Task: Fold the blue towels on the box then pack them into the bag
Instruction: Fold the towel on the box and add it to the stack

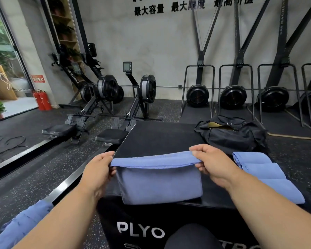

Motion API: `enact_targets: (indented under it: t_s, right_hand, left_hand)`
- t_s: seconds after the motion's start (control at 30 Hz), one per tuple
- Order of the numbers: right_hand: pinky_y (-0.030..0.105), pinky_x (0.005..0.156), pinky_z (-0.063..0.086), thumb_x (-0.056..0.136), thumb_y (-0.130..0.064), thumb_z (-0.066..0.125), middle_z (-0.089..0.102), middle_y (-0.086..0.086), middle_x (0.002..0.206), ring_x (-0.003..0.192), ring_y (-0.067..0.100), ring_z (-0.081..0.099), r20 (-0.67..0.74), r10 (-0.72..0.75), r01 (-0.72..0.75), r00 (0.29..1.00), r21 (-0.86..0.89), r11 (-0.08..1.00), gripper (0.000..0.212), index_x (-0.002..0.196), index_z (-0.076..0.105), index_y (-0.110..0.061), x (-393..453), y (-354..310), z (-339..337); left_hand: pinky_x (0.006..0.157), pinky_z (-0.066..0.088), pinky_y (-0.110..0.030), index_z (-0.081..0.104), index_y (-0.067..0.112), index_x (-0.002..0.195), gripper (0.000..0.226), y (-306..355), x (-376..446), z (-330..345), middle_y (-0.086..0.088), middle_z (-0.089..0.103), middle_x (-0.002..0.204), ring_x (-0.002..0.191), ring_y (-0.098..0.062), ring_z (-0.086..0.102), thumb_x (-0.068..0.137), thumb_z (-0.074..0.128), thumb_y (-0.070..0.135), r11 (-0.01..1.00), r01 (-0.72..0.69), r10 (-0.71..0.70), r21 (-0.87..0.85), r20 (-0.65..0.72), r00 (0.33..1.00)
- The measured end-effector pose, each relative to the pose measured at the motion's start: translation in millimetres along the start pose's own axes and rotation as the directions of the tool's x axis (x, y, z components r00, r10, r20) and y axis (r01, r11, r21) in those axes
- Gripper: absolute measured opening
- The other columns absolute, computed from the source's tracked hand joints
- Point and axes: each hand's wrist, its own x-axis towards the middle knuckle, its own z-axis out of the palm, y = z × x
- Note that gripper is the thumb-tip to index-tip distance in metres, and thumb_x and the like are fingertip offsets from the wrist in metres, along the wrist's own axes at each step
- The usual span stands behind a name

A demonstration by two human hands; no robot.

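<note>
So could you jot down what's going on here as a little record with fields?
place: gym floor with rowers
surface: black box
left hand: pinches the towel's left end
right hand: pinches its right end
towel: blue, top edge lifted, rest lying on the box
pile: blue towels folded, right side of box
bag: black, unzipped, far right corner
</note>
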Motion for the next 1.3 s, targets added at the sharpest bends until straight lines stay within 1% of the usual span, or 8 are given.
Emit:
enact_targets:
  t_s: [0.17, 0.33, 0.6, 0.73, 0.83, 0.93, 1.07, 1.3]
  right_hand:
    - [0.021, 0.058, 0.045, 0.104, -0.012, 0.058, 0.066, -0.001, 0.086, 0.060, 0.008, 0.053, -0.003, -0.019, 0.019, 1.000, 0.097, 0.995, 0.022, 0.107, 0.079, -0.018, -3, -22, 5]
    - [0.019, 0.050, 0.040, 0.102, -0.009, 0.058, 0.059, -0.002, 0.075, 0.054, 0.007, 0.048, -0.032, 0.024, -0.023, 0.999, 0.048, 0.999, 0.020, 0.105, 0.077, -0.017, 8, -34, 4]
    - [0.014, 0.043, 0.042, 0.103, -0.011, 0.059, 0.060, 0.001, 0.079, 0.054, 0.006, 0.051, -0.065, 0.002, 0.003, 0.998, 0.070, 0.998, 0.013, 0.104, 0.070, -0.017, 55, -75, 24]
    - [0.015, 0.048, 0.044, 0.104, -0.012, 0.059, 0.060, 0.002, 0.083, 0.057, 0.007, 0.052, -0.140, -0.197, 0.218, 0.970, 0.154, 0.964, 0.014, 0.110, 0.071, -0.015, 71, -125, 17]
    - [0.017, 0.052, 0.046, 0.104, -0.010, 0.060, 0.064, 0.002, 0.084, 0.058, 0.008, 0.054, -0.185, -0.297, 0.327, 0.937, 0.160, 0.932, 0.012, 0.106, 0.071, -0.015, 70, -139, 10]
    - [0.022, 0.049, 0.043, 0.101, -0.010, 0.063, 0.066, 0.005, 0.077, 0.053, 0.010, 0.052, -0.180, -0.245, 0.255, 0.953, 0.036, 0.966, 0.010, 0.099, 0.073, -0.013, 65, -93, 9]
    - [0.023, 0.045, 0.035, 0.097, -0.006, 0.063, 0.056, 0.007, 0.055, 0.040, 0.012, 0.045, -0.123, 0.066, -0.085, 0.990, -0.155, 0.984, 0.022, 0.075, 0.065, -0.008, 34, 36, 22]
    - [0.024, 0.048, 0.041, 0.097, -0.008, 0.060, 0.057, 0.003, 0.060, 0.051, 0.013, 0.050, -0.093, 0.303, -0.313, 0.949, -0.137, 0.940, 0.019, 0.081, 0.069, -0.003, -24, 126, 30]
  left_hand:
    - [0.060, 0.047, -0.027, 0.073, 0.010, 0.104, 0.021, 28, 1, -2, -0.004, 0.060, 0.080, 0.064, -0.014, 0.052, 0.101, 0.053, 0.006, 0.997, -0.026, 0.023, -0.073, -0.043, 0.999]
    - [0.041, 0.045, -0.016, 0.066, 0.010, 0.091, 0.012, 46, 19, -1, -0.003, 0.053, 0.067, 0.049, -0.008, 0.049, 0.100, 0.059, 0.005, 0.997, 0.018, -0.020, -0.073, -0.027, 0.999]
    - [0.037, 0.045, -0.013, 0.058, 0.008, 0.083, 0.021, 92, 73, 31, -0.007, 0.057, 0.069, 0.039, -0.004, 0.054, 0.104, 0.058, 0.004, 0.992, 0.031, -0.039, -0.121, -0.063, 0.997]
    - [0.051, 0.055, -0.015, 0.066, 0.008, 0.108, 0.008, 145, 88, 49, -0.006, 0.063, 0.096, 0.074, -0.009, 0.062, 0.101, 0.066, 0.010, 0.950, -0.089, 0.071, -0.301, -0.072, 0.995]
    - [0.060, 0.055, -0.015, 0.069, 0.014, 0.104, 0.006, 163, 73, 52, -0.001, 0.062, 0.093, 0.078, -0.006, 0.061, 0.100, 0.066, 0.011, 0.932, -0.204, 0.200, -0.300, -0.044, 0.979]
    - [0.049, 0.051, -0.019, 0.067, 0.014, 0.088, 0.009, 115, 63, 37, -0.003, 0.061, 0.079, 0.064, -0.011, 0.059, 0.097, 0.064, 0.012, 0.979, -0.183, 0.187, -0.092, 0.034, 0.982]
    - [0.055, 0.034, -0.029, 0.058, 0.019, 0.059, 0.015, -13, 38, -1, -0.004, 0.050, 0.060, 0.062, -0.017, 0.045, 0.067, 0.068, 0.025, 0.925, -0.054, -0.020, 0.376, 0.191, 0.981]
    - [0.056, 0.017, -0.032, 0.041, 0.020, 0.049, 0.028, -133, -15, -36, -0.005, 0.034, 0.064, 0.060, -0.016, 0.027, 0.060, 0.065, 0.008, 0.904, 0.241, -0.303, 0.352, 0.132, 0.944]
